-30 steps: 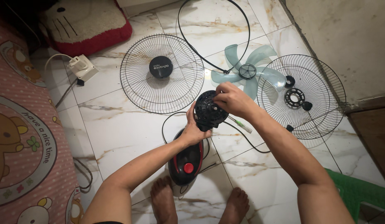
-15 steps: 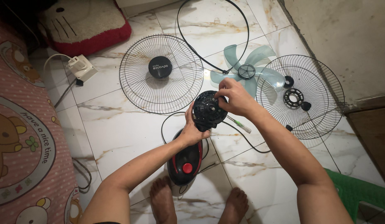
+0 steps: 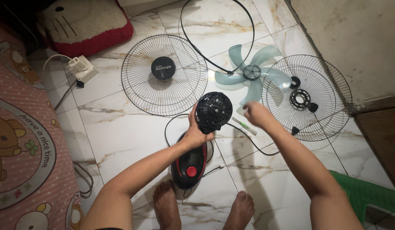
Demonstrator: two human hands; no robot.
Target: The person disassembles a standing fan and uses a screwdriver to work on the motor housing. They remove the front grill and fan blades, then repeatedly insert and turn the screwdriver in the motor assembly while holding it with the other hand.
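Head view of a floor fan in a dismantled state, seen from above on a marble-tiled floor (image 3: 121, 136). The left hand (image 3: 196, 133) has its grip clamped on the neck of the black motor housing (image 3: 213, 111), which stands upright on the black-and-red fan base (image 3: 189, 164) between the person's bare feet (image 3: 201, 208). The right hand (image 3: 255, 114) hovers just beside the housing, fingers loosely apart and holding nothing that can be made out. Already detached and laid out: the front grille (image 3: 164, 74) with its dark centre cap lies flat to the upper left; the pale translucent blade (image 3: 252, 73) lies beyond the housing; the rear grille (image 3: 307, 97) lies to the right, with a black ring and small black knobs resting on it. A thin screwdriver-like tool (image 3: 245, 126) lies on the floor just right of the housing, and the black power cord (image 3: 218, 38) loops across the tiles. By this layout, both guards and the blade are judged to be off, leaving the motor housing and base as the parts in hand. A white power adapter (image 3: 81, 68), a red-edged cushion (image 3: 84, 25) and a pink patterned mat (image 3: 23, 136) border the scene.
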